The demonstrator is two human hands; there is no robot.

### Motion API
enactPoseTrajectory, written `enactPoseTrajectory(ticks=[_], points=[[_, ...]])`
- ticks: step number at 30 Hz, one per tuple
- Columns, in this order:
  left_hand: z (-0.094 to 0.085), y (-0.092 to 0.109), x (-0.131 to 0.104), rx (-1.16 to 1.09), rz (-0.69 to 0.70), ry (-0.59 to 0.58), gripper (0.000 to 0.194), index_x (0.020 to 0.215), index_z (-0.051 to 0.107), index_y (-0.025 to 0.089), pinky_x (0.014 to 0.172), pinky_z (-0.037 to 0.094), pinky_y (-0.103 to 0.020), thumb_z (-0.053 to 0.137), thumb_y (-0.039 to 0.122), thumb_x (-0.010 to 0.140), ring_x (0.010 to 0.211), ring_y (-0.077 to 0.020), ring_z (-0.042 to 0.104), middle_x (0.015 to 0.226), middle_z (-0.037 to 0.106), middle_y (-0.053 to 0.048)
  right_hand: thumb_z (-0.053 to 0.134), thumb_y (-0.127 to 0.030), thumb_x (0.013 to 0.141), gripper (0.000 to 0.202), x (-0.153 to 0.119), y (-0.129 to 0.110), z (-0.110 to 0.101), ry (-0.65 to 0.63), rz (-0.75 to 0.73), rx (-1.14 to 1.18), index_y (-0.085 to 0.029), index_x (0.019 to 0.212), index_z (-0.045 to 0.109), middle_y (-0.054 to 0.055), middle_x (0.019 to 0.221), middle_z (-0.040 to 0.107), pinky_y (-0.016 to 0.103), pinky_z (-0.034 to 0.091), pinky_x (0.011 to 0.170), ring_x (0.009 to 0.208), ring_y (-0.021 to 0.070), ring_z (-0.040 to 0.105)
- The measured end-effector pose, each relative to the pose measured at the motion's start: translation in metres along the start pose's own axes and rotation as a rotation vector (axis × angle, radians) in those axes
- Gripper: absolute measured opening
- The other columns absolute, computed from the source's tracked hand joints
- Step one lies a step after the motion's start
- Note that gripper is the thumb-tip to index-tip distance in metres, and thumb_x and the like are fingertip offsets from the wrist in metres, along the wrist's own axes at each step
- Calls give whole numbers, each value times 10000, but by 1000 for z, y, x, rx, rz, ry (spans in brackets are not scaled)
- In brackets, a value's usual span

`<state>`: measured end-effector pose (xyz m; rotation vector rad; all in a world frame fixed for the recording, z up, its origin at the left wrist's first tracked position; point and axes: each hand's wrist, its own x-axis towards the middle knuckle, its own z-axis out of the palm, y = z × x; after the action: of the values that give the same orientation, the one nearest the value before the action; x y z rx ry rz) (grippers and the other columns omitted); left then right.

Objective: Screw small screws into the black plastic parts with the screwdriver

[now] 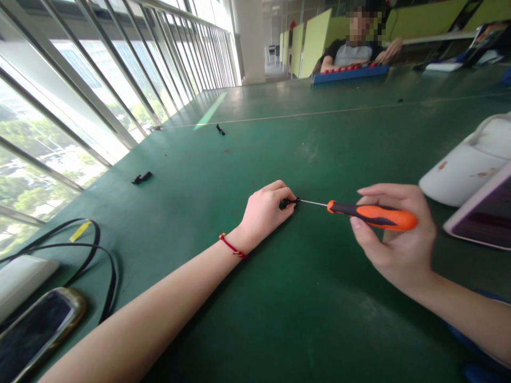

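Note:
My left hand [268, 207] rests low over the green table [319, 298], its fingers pinched round a small black part [290, 201], mostly hidden by the fingers. My right hand [403, 239] holds an orange and black screwdriver [393, 218] by its handle, thumb below and fingers above. The screwdriver lies nearly level and points left, its thin metal shaft meeting the black part at my left fingertips. Two similar small black pieces lie apart on the table: one piece [142, 177] at the left, another piece [220, 129] farther back.
At the lower left lie a phone [35, 330], a white box [27, 279] and a looped black cable [98, 239]. On the right stand a white container [459, 170] and a pale-edged device [485, 207]. Railings [131, 64] border the left; a person sits across, behind a blue tray [347, 75].

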<state>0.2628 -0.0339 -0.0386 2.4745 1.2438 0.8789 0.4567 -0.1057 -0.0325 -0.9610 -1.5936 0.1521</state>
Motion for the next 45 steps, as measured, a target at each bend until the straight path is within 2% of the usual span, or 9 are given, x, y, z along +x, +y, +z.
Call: enactPoseTrajectory(ticks=[3, 8, 13, 18, 24, 29, 34, 39, 45], points=[[0, 1, 0, 3, -7, -2, 106, 782, 656, 180, 691, 490, -234, 556, 164, 750, 759, -132, 610, 876, 639, -11, 681, -100, 617, 574, 0, 1, 0, 8, 3, 127, -242, 1137, 482, 9, 855, 528, 313, 506, 628, 715, 156, 562], [1, 1, 0, 1, 0, -4, 91, 757, 635, 170, 678, 490, -230, 549, 153, 736, 753, -133, 605, 857, 626, -16, 619, -145, 745, 199, -1, -4, -2, -111, 43, -65, -249, 909, 580, -34, 633, 529, 230, 424, 461, 530, 102, 519], [1, 1, 1, -1, -3, -13, 84, 743, 622, 164, 671, 489, -230, 551, 133, 711, 749, -134, 596, 854, 619, -18, 686, -116, 643, 511, 0, 0, 0, -3, -27, 70, -260, 1103, 517, 6, 835, 548, 307, 508, 620, 690, 153, 573], [2, 0, 1, -7, 0, -7, 76, 738, 615, 162, 677, 488, -227, 550, 133, 711, 745, -129, 594, 852, 615, -13, 631, -172, 747, 184, -1, -1, -1, -119, 11, -113, -251, 905, 580, -20, 686, 571, 268, 462, 543, 573, 122, 556], [2, 0, 1, 4, -9, -8, 66, 725, 605, 165, 663, 484, -223, 552, 132, 706, 734, -127, 592, 843, 611, -13, 676, -140, 667, 497, -1, -3, -1, -56, -15, 60, -264, 1116, 504, 0, 791, 541, 295, 492, 580, 659, 148, 563], [3, 0, 0, 5, 6, -4, 57, 725, 595, 165, 671, 479, -225, 549, 135, 710, 740, -126, 587, 848, 609, -12, 633, -206, 752, 155, -1, -4, -2, -93, 43, -116, -247, 893, 586, -25, 658, 574, 269, 459, 536, 570, 122, 555], [3, 1, 1, 5, -1, -4, 49, 712, 583, 162, 660, 474, -224, 547, 129, 705, 735, -126, 582, 837, 603, -10, 681, -129, 656, 531, 0, -1, 1, -16, -21, 72, -254, 1138, 497, 18, 877, 526, 312, 505, 649, 731, 154, 570], [3, 0, 1, 3, 4, -7, 49, 714, 583, 162, 661, 473, -226, 546, 132, 705, 732, -126, 580, 839, 602, -12, 630, -214, 762, 221, 0, -3, 0, -131, 77, -119, -256, 964, 550, -38, 583, 478, 294, 457, 555, 554, 132, 513], [3, 1, 0, 13, 1, -8, 39, 712, 576, 162, 652, 471, -227, 548, 136, 704, 727, -126, 579, 836, 601, -11, 665, -179, 704, 468, 0, -2, 1, -89, 50, 7, -271, 1118, 468, 7, 796, 521, 324, 499, 644, 703, 164, 569]])
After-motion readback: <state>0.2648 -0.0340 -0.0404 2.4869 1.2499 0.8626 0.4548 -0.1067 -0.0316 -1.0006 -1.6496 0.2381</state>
